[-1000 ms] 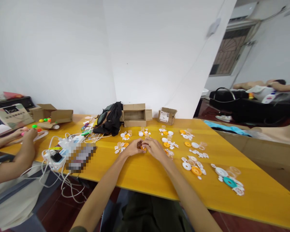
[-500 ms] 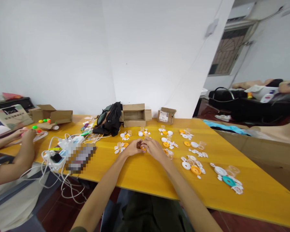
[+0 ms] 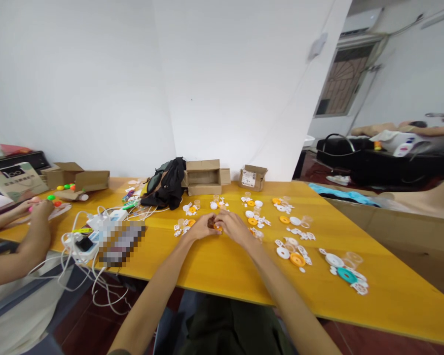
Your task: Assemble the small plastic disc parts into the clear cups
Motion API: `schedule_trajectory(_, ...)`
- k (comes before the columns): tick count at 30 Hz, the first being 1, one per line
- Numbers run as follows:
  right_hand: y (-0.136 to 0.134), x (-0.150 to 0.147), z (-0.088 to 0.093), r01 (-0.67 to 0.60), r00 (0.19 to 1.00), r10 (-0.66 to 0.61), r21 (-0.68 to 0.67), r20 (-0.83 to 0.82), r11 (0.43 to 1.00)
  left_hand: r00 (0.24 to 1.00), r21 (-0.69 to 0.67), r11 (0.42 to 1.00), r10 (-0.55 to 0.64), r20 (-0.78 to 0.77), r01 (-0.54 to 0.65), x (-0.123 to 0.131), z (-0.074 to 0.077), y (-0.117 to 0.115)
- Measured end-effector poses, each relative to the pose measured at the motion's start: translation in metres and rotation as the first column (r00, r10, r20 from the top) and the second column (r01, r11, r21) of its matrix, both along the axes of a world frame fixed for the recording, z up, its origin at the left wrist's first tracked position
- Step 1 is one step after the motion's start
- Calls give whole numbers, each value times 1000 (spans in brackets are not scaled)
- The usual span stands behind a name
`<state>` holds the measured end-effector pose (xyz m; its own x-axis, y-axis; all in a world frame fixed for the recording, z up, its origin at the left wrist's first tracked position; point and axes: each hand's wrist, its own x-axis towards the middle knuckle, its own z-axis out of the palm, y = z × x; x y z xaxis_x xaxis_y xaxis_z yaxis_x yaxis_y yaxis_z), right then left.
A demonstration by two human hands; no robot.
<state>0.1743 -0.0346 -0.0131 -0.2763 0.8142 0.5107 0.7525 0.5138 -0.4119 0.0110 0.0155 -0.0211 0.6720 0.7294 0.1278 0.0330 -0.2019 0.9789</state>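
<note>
My left hand (image 3: 203, 227) and my right hand (image 3: 230, 226) meet over the middle of the table. Their fingers curl round a small orange round plastic part (image 3: 218, 228), mostly covered by the fingers. A brownish patch shows between the hands; I cannot make out what it is. Close to the left hand lies a group of white and orange plastic pieces (image 3: 187, 224) with a clear cup. Just right of my right hand are an orange ring (image 3: 252, 221) and white toothed pieces. Further right, a teal ring (image 3: 347, 275) lies by a white disc (image 3: 334, 260) and a clear cup (image 3: 354, 258).
An open cardboard box (image 3: 204, 189), a smaller box (image 3: 252, 178) and a black backpack (image 3: 166, 182) stand at the back. A power strip (image 3: 107, 229) with tangled cables is on the left, near a blurred-out item (image 3: 123, 245). Another person's arm (image 3: 40, 229) is at far left.
The view has shifted slightly. My hands stay together at the same spot, with the fingers moving a little on the orange plastic part. The table pieces lie as before.
</note>
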Motion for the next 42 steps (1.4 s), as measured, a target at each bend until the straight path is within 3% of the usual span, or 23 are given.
schedule_trajectory(9, -2, -4, 2, 80, 996, -78, -46, 47, 996, 999, -6, 1000, -13, 31, 13, 1, -2, 1)
schedule_trajectory(12, -3, -6, -2, 83, 996, -85, -55, -36, 995, 1000, 39, 999, -1, 7, 1, 1, -3, 2)
schedule_trajectory(16, -1, -3, -8, 83, 959, -92, -44, -268, 996, 996, 136, 989, 66, -53, -59, 0, 1, 1)
schedule_trajectory(19, 2, 2, -12, 104, 875, -135, -92, -464, 990, 992, 169, 979, 123, -41, -115, -2, 8, 0)
schedule_trajectory(21, 4, 5, -14, 54, 778, -152, -177, -610, 983, 986, 188, 970, 165, -29, -157, -3, 13, 0)
schedule_trajectory(26, 2, -2, -14, -338, 425, -118, -279, -897, 899, 974, 146, 963, 223, 36, -226, -2, 17, 0)
schedule_trajectory(29, -1, -8, -11, -436, 274, -155, -266, -949, 860, 966, 95, 963, 244, 88, -252, -1, 16, -2)
schedule_trajectory(31, -2, -10, -10, -451, 239, -175, -269, -955, 851, 961, 65, 963, 252, 114, -260, 0, 16, -2)
schedule_trajectory(36, -2, -11, -12, -472, 244, -200, -297, -949, 830, 964, 14, 971, 235, 126, -238, 1, 17, -3)
schedule_trajectory(42, -2, -12, -12, -475, 215, -217, -296, -952, 829, 965, 29, 973, 222, 136, -228, 0, 18, -4)
